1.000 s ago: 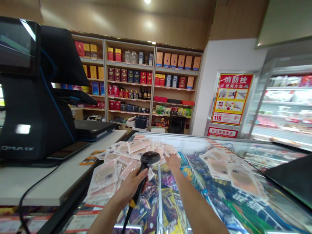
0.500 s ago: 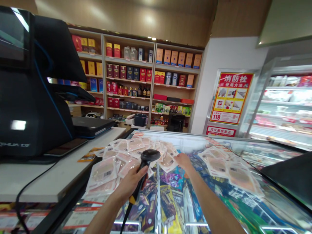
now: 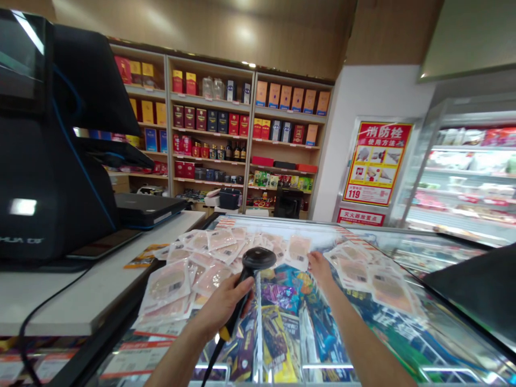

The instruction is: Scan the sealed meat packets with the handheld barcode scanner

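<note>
My left hand (image 3: 231, 301) is wrapped round the handle of a black barcode scanner (image 3: 258, 259), whose head points away over the freezer glass. With its fingertips, my right hand (image 3: 321, 267) pinches the right edge of a flat clear packet (image 3: 298, 251) holding a pale round disc. A large heap of similar packets (image 3: 220, 242) spreads over the glass to the left, partly behind the scanner. To the right of my right hand lies a smaller group of the same packets (image 3: 355, 271). Under the glass, colourful ice cream wrappers (image 3: 278, 333) show.
On the left, a white counter (image 3: 36, 306) carries a black checkout terminal (image 3: 48, 177) and an orange packet (image 3: 143, 256). The scanner cable (image 3: 213, 357) hangs toward me. A dark panel (image 3: 479, 290) rises at the right. Shelves of boxes (image 3: 223, 121) stand behind.
My right hand has moved right with a packet, drawing it apart from the left heap. The scanner in my left hand has shifted slightly right. The view has turned a little.
</note>
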The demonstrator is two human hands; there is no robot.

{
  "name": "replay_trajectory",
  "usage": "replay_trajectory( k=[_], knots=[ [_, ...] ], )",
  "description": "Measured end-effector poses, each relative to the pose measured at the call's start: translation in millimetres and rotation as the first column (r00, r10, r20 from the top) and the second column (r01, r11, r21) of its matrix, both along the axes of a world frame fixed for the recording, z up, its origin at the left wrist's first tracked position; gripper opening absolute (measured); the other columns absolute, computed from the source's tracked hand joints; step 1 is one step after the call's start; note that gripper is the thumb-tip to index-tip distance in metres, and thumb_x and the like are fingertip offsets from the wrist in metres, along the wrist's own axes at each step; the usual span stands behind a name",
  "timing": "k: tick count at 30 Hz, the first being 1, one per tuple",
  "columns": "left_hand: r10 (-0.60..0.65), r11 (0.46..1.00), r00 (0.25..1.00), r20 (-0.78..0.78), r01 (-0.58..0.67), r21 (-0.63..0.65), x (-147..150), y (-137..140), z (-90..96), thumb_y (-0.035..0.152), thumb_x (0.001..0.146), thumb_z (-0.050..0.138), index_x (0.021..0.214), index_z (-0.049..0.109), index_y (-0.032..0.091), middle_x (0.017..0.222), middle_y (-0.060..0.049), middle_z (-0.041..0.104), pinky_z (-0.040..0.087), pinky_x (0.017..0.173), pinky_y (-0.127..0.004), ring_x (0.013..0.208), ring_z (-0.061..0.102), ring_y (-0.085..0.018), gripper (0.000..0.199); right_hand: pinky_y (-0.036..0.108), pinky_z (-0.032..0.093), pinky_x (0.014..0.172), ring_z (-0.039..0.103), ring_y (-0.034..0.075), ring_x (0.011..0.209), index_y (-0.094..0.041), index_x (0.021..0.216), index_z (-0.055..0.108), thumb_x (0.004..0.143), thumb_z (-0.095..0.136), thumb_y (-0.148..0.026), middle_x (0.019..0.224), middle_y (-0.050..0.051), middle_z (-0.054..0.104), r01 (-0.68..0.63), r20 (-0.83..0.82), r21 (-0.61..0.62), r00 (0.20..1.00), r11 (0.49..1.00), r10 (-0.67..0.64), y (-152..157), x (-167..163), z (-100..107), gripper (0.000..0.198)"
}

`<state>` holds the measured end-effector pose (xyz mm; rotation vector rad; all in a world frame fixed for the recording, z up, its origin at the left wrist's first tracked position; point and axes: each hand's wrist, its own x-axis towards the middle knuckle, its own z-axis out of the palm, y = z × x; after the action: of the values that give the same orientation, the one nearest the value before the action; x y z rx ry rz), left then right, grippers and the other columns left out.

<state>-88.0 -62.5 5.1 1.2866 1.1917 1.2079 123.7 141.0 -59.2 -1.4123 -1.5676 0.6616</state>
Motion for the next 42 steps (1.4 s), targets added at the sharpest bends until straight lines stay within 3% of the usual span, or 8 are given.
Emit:
replay_trajectory(
  k=[3, 11, 14, 17, 21, 27, 34, 42],
  knots=[
    [-0.042, 0.999, 0.999, -0.020, 0.042, -0.001, 11.7, 0.8, 3.1, 0.045, 0.070, 0.042, 0.059, 0.044, 0.016, 0.042, 0.005, 0.043, 0.027, 0.041, -0.018, 0.037, 0.037, -0.006, 0.031, 0.020, 0.040, 0.047, 0.050, 0.010, 0.050, -0.013, 0.086, 0.050, 0.071, 0.030, -0.035, 0.060, 0.002, 0.055, -0.028, -0.134, -0.018, 0.991, 0.999, 0.026, -2.5, 3.7, -2.1, 0.033],
    [-0.102, 0.995, 0.994, 0.036, 0.101, 0.019, 23.8, 6.3, 2.1, 0.046, 0.070, 0.043, 0.061, 0.044, 0.016, 0.046, 0.004, 0.045, 0.028, 0.042, -0.019, 0.038, 0.038, -0.005, 0.031, 0.020, 0.039, 0.048, 0.049, 0.011, 0.052, -0.013, 0.096, 0.048, 0.072, 0.028, -0.038, 0.070, 0.005, 0.058, -0.060, -0.120, 0.010, 0.991, 0.998, 0.060, 0.5, 2.7, -4.3, 0.040],
    [-0.098, 0.995, 0.995, 0.018, 0.097, 0.031, 26.4, 8.9, 1.9, 0.046, 0.071, 0.042, 0.060, 0.044, 0.015, 0.045, 0.004, 0.044, 0.028, 0.041, -0.019, 0.038, 0.037, -0.005, 0.032, 0.020, 0.038, 0.048, 0.049, 0.012, 0.051, -0.014, 0.095, 0.049, 0.071, 0.027, -0.039, 0.067, 0.004, 0.058, -0.022, -0.090, 0.018, 0.996, 1.000, 0.023, 1.1, 7.3, -3.7, 0.041],
    [-0.067, 0.997, 0.998, -0.003, 0.067, 0.023, 30.1, 12.1, 3.3, 0.046, 0.070, 0.042, 0.059, 0.044, 0.016, 0.043, 0.005, 0.044, 0.027, 0.041, -0.019, 0.037, 0.037, -0.005, 0.033, 0.022, 0.038, 0.053, 0.051, 0.014, 0.059, -0.014, 0.088, 0.053, 0.070, 0.028, -0.038, 0.069, 0.005, 0.059, 0.089, -0.019, 0.101, 0.996, 0.991, -0.088, 3.5, 19.3, -0.4, 0.039],
    [-0.049, 0.999, 0.999, -0.010, 0.049, 0.006, 36.6, 17.1, 4.7, 0.047, 0.068, 0.044, 0.059, 0.042, 0.016, 0.041, 0.006, 0.043, 0.027, 0.040, -0.019, 0.036, 0.037, -0.006, 0.032, 0.024, 0.037, 0.063, 0.052, 0.017, 0.070, -0.010, 0.081, 0.055, 0.069, 0.032, -0.032, 0.074, 0.010, 0.060, 0.259, 0.054, 0.212, 0.960, 0.942, -0.276, 8.2, 47.8, 7.9, 0.034],
    [-0.083, 0.996, 0.997, 0.007, 0.083, 0.012, 51.7, 23.4, 4.5, 0.044, 0.068, 0.045, 0.059, 0.042, 0.017, 0.043, 0.006, 0.044, 0.028, 0.039, -0.019, 0.035, 0.038, -0.005, 0.029, 0.026, 0.035, 0.062, 0.052, 0.019, 0.071, -0.011, 0.084, 0.055, 0.071, 0.032, -0.026, 0.075, 0.010, 0.060, 0.462, 0.248, 0.197, 0.830, 0.864, -0.500, 11.5, 98.8, 11.2, 0.030],
    [-0.157, 0.988, 0.986, 0.048, 0.157, 0.007, 76.8, 35.3, 0.1, 0.043, 0.068, 0.045, 0.060, 0.041, 0.016, 0.043, 0.006, 0.044, 0.027, 0.038, -0.018, 0.034, 0.038, -0.004, 0.028, 0.029, 0.036, 0.063, 0.053, 0.019, 0.074, -0.013, 0.084, 0.054, 0.073, 0.032, -0.025, 0.074, 0.009, 0.059, 0.581, 0.353, 0.149, 0.725, 0.800, -0.592, 5.0, 139.5, 2.6, 0.028],
    [-0.193, 0.979, 0.979, 0.061, 0.197, -0.058, 96.0, 38.7, -4.8, 0.042, 0.067, 0.048, 0.063, 0.042, 0.017, 0.045, 0.007, 0.045, 0.026, 0.037, -0.017, 0.034, 0.037, -0.004, 0.026, 0.038, 0.032, 0.067, 0.047, 0.026, 0.086, -0.017, 0.082, 0.057, 0.072, 0.035, -0.031, 0.081, 0.009, 0.058, 0.702, 0.462, 0.107, 0.592, 0.704, -0.660, -14.6, 153.9, 0.0, 0.028]
  ],
)
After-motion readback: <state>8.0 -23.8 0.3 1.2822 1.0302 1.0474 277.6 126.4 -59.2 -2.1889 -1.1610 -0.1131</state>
